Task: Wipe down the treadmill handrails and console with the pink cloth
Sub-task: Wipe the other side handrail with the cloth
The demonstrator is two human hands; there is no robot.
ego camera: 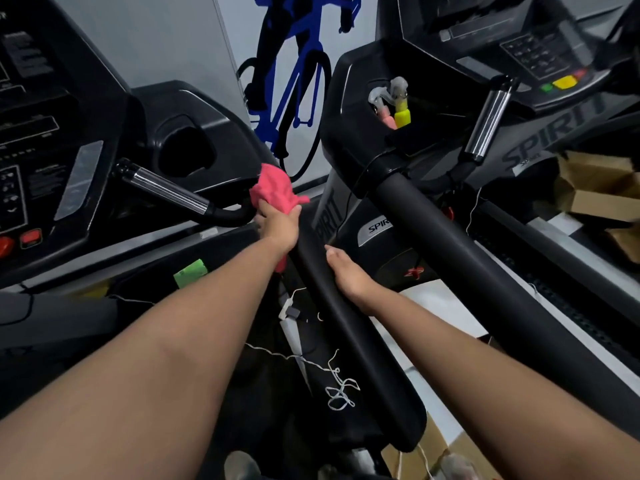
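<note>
My left hand [278, 226] grips the bunched pink cloth [273, 188] and presses it against the upper end of the black padded handrail [346, 327], just below the console [62, 140] on the left. A chrome pulse grip [166, 190] juts from that console toward the cloth. Lower down the same handrail, my right hand [349, 275] rests with its fingers wrapped over the far side. A tail of cloth hangs under my left wrist.
A second treadmill stands to the right with its own console [512, 46], thick black handrail [460, 258] and a cup holder holding spray bottles [398, 105]. Cardboard boxes [595, 188] sit at far right. Loose white string [337, 389] lies on the handrail.
</note>
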